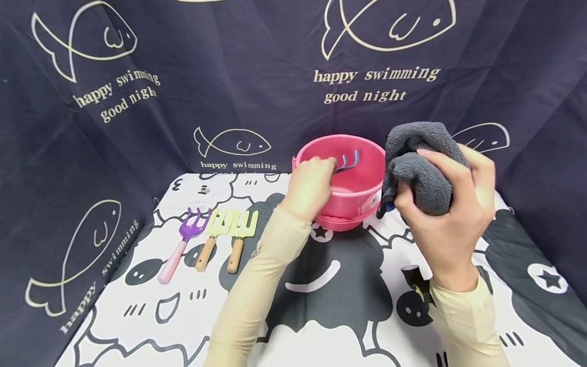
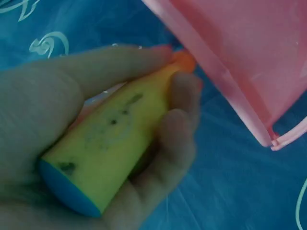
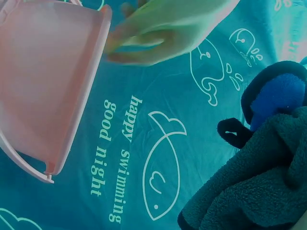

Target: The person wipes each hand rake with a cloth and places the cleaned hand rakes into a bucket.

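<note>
- Being gripped in the curled left hand [image 1: 308,187], the blue-tined rake [image 1: 351,165] is held at the pink bucket [image 1: 350,205], near the far edge of the tabletop [image 1: 332,306]; its handling seems unfinished.
- A gray cloth [image 1: 430,187] is clutched by the right hand [image 1: 458,214].
- Toward the left edge, a purple rake [image 1: 189,230] and two green rakes [image 1: 242,229] are laid; whether finished or waiting cannot be told.

"happy swimming" and "good night" on the navy backdrop [image 1: 275,92]
</note>
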{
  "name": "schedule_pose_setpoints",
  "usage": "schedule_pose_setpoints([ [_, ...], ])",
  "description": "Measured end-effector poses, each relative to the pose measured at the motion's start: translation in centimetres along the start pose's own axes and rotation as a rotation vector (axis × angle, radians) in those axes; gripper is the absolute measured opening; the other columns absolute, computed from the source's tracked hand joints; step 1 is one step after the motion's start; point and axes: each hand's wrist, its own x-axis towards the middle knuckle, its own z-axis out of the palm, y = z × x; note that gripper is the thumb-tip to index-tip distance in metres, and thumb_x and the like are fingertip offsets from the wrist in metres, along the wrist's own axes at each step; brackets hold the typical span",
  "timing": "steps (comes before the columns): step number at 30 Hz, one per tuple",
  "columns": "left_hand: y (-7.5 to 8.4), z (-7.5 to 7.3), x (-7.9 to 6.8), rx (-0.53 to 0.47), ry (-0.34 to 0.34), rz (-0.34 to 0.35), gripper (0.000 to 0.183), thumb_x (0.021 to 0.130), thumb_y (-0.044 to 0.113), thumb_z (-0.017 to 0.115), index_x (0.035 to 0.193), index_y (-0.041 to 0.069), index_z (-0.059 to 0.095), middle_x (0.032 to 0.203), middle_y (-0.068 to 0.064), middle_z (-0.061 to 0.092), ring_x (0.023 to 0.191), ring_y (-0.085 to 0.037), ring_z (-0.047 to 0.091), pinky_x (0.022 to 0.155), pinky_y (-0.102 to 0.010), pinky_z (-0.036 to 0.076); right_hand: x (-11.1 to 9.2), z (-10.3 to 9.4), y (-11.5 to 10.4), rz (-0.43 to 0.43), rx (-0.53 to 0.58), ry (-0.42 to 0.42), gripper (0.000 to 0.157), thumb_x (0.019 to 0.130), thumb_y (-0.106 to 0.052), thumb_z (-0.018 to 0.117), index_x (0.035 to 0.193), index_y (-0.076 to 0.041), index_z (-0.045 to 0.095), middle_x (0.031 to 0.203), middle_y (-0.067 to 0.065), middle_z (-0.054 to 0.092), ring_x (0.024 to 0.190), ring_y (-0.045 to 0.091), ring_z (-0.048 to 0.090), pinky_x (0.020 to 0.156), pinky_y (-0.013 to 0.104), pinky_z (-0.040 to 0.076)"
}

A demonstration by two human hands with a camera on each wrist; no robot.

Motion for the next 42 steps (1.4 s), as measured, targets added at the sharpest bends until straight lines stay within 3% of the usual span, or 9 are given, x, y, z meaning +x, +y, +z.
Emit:
schedule_pose_setpoints([
  [7,1.6,0.2,3.6,0.136,-0.264,-0.047,0.031,0.087,0.027,0.074,0.118,0.021,0.073,0.11,0.001,0.076,0.104,-0.023,0.072,0.088,-0.039,0.059,-0.2,0.3,-0.2,-0.029,0.014,-0.038,0.039,0.072,-0.025,0.073,0.103,-0.002,0.076,0.115,0.029,0.063,0.114,0.032,0.06,0.104,0.031,0.041],
  [12,2.4,0.4,4.0,0.072,-0.449,-0.055,0.031,0.09,0.031,0.07,0.119,0.021,0.072,0.111,0.001,0.073,0.1,-0.019,0.07,0.089,-0.039,0.058,-0.5,0.4,-0.1,-0.047,0.015,-0.061,0.037,0.073,-0.023,0.072,0.103,-0.003,0.076,0.115,0.032,0.062,0.111,0.039,0.06,0.104,0.03,0.042],
  [18,2.9,0.6,3.7,0.048,-0.509,-0.058,0.035,0.098,0.042,0.055,0.123,0.023,0.071,0.12,0.001,0.071,0.107,-0.019,0.068,0.095,-0.04,0.055,-0.8,0.5,-0.1,-0.052,0.009,-0.088,0.036,0.074,-0.023,0.072,0.105,-0.004,0.076,0.116,0.032,0.062,0.112,0.042,0.059,0.104,0.03,0.043],
  [24,2.8,0.5,3.7,0.134,-0.454,-0.034,0.039,0.1,0.049,0.049,0.121,0.026,0.072,0.116,0.004,0.072,0.109,-0.019,0.067,0.097,-0.042,0.051,-0.8,0.5,-0.1,-0.058,0.018,-0.09,0.036,0.074,-0.022,0.072,0.105,-0.004,0.076,0.116,0.031,0.063,0.112,0.042,0.059,0.105,0.031,0.043],
  [30,2.6,0.1,3.8,0.126,-0.356,-0.001,0.039,0.103,0.047,0.046,0.122,0.022,0.069,0.112,0.003,0.073,0.107,-0.019,0.07,0.094,-0.042,0.053,-0.8,0.6,-0.1,-0.06,0.02,-0.08,0.036,0.074,-0.022,0.072,0.104,-0.004,0.076,0.115,0.032,0.063,0.112,0.042,0.059,0.105,0.032,0.043],
  [33,2.1,-0.2,3.5,0.108,-0.25,0.019,0.039,0.104,0.044,0.044,0.124,0.018,0.065,0.115,0.001,0.071,0.11,-0.02,0.07,0.093,-0.041,0.055,-0.8,0.7,-0.1,-0.058,0.021,-0.069,0.036,0.073,-0.023,0.072,0.104,-0.004,0.076,0.115,0.031,0.063,0.112,0.041,0.06,0.104,0.032,0.044],
  [36,1.0,-0.4,2.7,0.058,-0.112,0.015,0.034,0.105,0.041,0.044,0.115,0.016,0.064,0.108,0.0,0.07,0.108,-0.019,0.07,0.09,-0.039,0.056,-0.7,0.7,-0.1,-0.054,0.02,-0.062,0.036,0.073,-0.023,0.073,0.104,-0.004,0.076,0.115,0.031,0.063,0.111,0.041,0.06,0.104,0.031,0.044],
  [39,-0.8,-0.1,1.3,-0.049,0.017,-0.029,0.026,0.103,0.036,0.047,0.102,0.015,0.062,0.098,-0.001,0.068,0.098,-0.021,0.07,0.084,-0.039,0.057,-0.7,0.6,-0.2,-0.051,0.021,-0.066,0.036,0.073,-0.022,0.073,0.103,-0.004,0.076,0.115,0.032,0.063,0.111,0.042,0.06,0.104,0.032,0.044],
  [42,-3.3,1.0,-0.6,-0.146,0.073,-0.1,0.026,0.102,0.036,0.046,0.097,0.014,0.059,0.093,-0.004,0.065,0.091,-0.025,0.069,0.079,-0.043,0.057,-0.7,0.6,-0.2,-0.05,0.026,-0.078,0.036,0.073,-0.023,0.072,0.104,-0.004,0.076,0.115,0.032,0.062,0.111,0.041,0.059,0.104,0.032,0.043],
])
